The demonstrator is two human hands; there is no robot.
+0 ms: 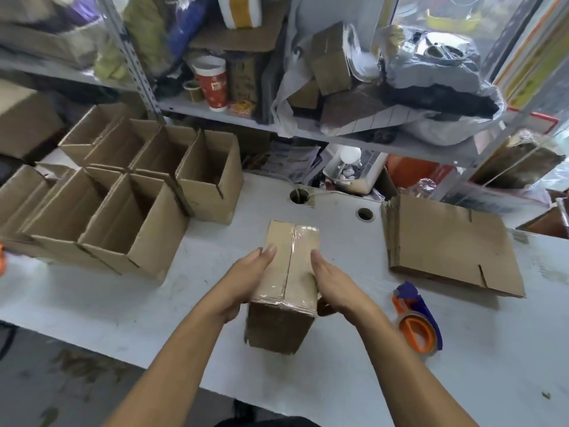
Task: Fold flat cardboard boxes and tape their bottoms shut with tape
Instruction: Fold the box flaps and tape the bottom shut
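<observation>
Two bare forearms, no sleeves, bare left hand [246,278], bare right hand [334,283]

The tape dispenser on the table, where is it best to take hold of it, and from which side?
Probably by the purple handle part at the far end of the tape dispenser, coming from above with the right hand, which is nearer. The dispenser lies flat on the table, and the orange roll end looks too wide to grip.

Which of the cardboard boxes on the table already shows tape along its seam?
The box between the left hand and right hand, flaps shut and taped. The boxes at left stand open-topped; the stack at right lies flat.
</observation>
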